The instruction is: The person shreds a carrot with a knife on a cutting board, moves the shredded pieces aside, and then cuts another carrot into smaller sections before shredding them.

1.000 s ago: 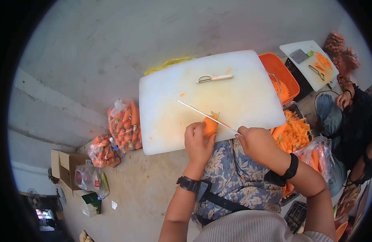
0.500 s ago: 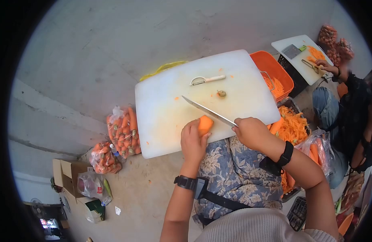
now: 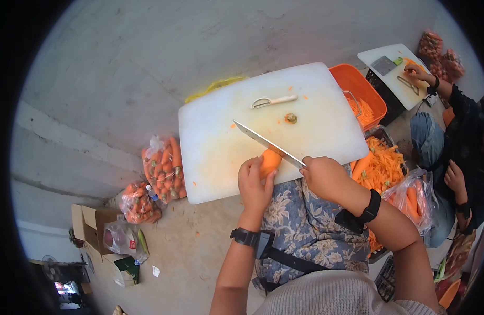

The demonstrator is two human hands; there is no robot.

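On the white cutting board (image 3: pixel 215 131), my left hand (image 3: pixel 254 181) is closed around a peeled carrot (image 3: pixel 270 161) near the front edge. My right hand (image 3: pixel 322 176) grips the handle of a large knife (image 3: pixel 260 139); its blade lies slanted across the carrot's far end, tip pointing to the upper left. Beyond the knife rest a white-handled peeler (image 3: pixel 274 101) and a cut carrot top (image 3: pixel 290 118). Small orange bits are scattered on the board.
An orange basin (image 3: pixel 352 81) and a crate hold shredded carrot (image 3: pixel 381 163) at the right. Bagged carrots (image 3: pixel 164 170) stand left of the board, near a cardboard box (image 3: pixel 89 226). A co-worker sits at another board (image 3: pixel 396 79) at the upper right.
The knife's blade has come over the carrot, which is turned slightly in my left hand. The co-worker's hand has moved up and left, and their other hand now shows lower down.
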